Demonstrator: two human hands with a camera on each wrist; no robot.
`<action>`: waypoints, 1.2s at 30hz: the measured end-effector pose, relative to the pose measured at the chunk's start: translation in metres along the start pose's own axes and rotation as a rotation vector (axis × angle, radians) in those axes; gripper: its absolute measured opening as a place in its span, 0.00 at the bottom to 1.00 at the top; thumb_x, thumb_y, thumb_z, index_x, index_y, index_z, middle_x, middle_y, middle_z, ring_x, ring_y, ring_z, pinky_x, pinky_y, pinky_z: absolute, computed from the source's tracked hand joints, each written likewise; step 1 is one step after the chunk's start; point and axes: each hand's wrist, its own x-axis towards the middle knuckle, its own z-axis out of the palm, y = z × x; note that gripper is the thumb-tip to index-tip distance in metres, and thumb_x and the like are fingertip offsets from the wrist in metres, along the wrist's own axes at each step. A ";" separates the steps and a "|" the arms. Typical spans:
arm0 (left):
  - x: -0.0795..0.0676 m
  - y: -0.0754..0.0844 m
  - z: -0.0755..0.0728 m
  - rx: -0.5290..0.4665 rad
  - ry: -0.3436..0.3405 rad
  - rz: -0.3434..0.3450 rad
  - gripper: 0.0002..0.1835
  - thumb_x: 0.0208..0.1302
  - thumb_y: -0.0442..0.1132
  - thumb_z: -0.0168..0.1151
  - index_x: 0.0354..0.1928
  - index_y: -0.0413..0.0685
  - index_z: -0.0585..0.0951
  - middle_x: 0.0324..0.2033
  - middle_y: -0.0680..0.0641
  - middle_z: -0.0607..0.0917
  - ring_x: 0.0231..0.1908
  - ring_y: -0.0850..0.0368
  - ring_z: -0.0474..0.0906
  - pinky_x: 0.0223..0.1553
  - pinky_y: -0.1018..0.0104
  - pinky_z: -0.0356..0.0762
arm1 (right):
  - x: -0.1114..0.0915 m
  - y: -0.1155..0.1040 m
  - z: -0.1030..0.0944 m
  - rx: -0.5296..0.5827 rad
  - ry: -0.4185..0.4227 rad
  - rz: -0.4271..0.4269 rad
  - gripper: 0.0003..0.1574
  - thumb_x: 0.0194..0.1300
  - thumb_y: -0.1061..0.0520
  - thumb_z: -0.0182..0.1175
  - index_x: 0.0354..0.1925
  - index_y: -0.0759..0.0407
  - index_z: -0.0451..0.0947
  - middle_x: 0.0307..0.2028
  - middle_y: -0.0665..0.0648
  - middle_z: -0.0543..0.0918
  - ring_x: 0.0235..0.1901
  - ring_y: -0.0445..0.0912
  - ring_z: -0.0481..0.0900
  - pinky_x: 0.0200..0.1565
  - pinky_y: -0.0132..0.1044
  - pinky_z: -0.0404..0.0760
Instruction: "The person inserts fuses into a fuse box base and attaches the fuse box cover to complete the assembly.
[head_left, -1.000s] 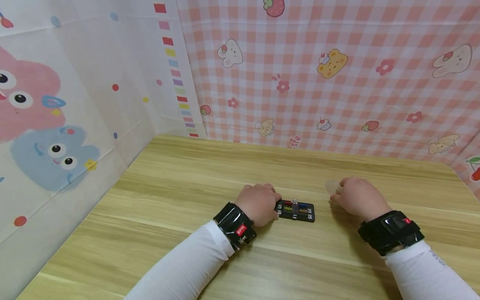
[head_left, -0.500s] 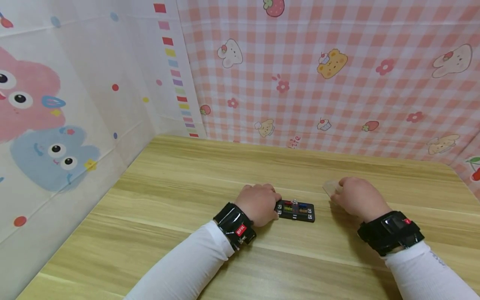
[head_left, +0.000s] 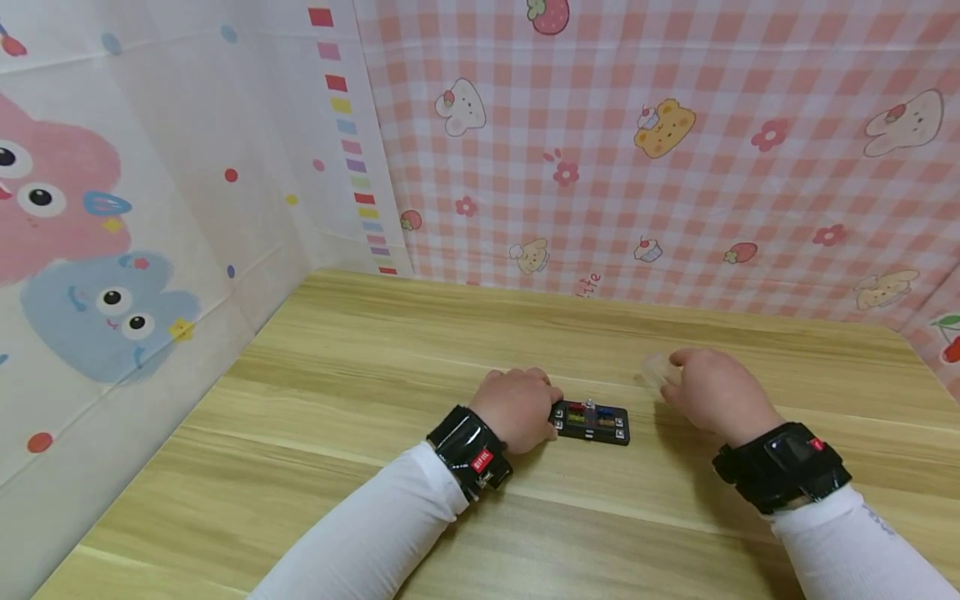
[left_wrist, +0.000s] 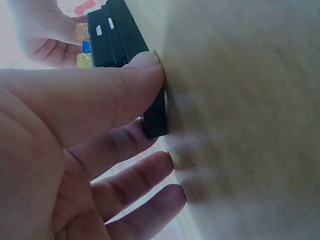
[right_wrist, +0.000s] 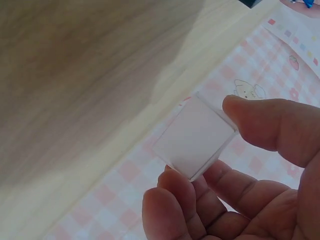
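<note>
A small black fuse block (head_left: 591,423) with red, yellow, blue and brownish blade fuses lies flat on the wooden table. At its left end, my left hand (head_left: 513,410) pinches it between thumb and index finger. In the left wrist view the thumb lies over the near side of the fuse block (left_wrist: 117,37), and the other fingertips touch the tabletop. To the right, my right hand (head_left: 716,392) holds a clear plastic cover (head_left: 656,370) apart from the block. Thumb and fingertips grip opposite edges of this square, transparent cover (right_wrist: 195,137) in the right wrist view.
The wood-grain table (head_left: 390,358) meets a pink checked cloth wall (head_left: 600,167) at the back. A white cloth with cartoon figures (head_left: 112,308) hangs along the left side. Both wrists wear black straps (head_left: 783,465).
My right hand has turned the clear cover, which now reaches slightly farther left and up. The left hand and the fuse block have stayed put.
</note>
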 end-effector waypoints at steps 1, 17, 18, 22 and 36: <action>0.000 0.000 0.000 0.000 0.000 0.000 0.28 0.53 0.61 0.64 0.57 0.64 0.77 0.52 0.54 0.76 0.44 0.55 0.71 0.44 0.53 0.70 | 0.000 -0.001 -0.001 0.002 0.006 -0.007 0.29 0.60 0.54 0.61 0.53 0.73 0.72 0.33 0.64 0.79 0.23 0.49 0.71 0.25 0.41 0.70; 0.000 -0.001 0.000 0.013 0.002 0.006 0.29 0.54 0.61 0.63 0.58 0.64 0.76 0.54 0.54 0.76 0.45 0.54 0.72 0.46 0.51 0.70 | -0.008 -0.024 -0.008 -0.015 0.059 -0.138 0.26 0.59 0.56 0.62 0.53 0.68 0.75 0.42 0.69 0.79 0.35 0.54 0.74 0.35 0.50 0.77; 0.000 -0.001 0.000 0.014 0.002 0.006 0.29 0.54 0.61 0.63 0.58 0.64 0.76 0.54 0.54 0.76 0.46 0.53 0.72 0.46 0.51 0.70 | -0.009 -0.025 -0.008 -0.014 0.056 -0.151 0.25 0.59 0.56 0.62 0.53 0.68 0.75 0.42 0.69 0.79 0.36 0.55 0.75 0.37 0.51 0.77; 0.000 -0.001 0.000 0.016 0.000 0.007 0.29 0.54 0.61 0.63 0.58 0.64 0.76 0.53 0.54 0.76 0.45 0.53 0.72 0.45 0.51 0.71 | -0.013 -0.033 -0.009 0.002 0.044 -0.194 0.25 0.59 0.57 0.62 0.54 0.66 0.75 0.44 0.67 0.79 0.41 0.56 0.76 0.41 0.55 0.78; -0.001 -0.001 -0.001 0.001 0.010 0.007 0.28 0.53 0.61 0.64 0.57 0.64 0.77 0.51 0.54 0.76 0.42 0.55 0.72 0.44 0.53 0.70 | -0.019 -0.047 -0.008 0.025 0.031 -0.279 0.25 0.58 0.58 0.64 0.55 0.62 0.75 0.43 0.61 0.78 0.35 0.47 0.75 0.37 0.49 0.79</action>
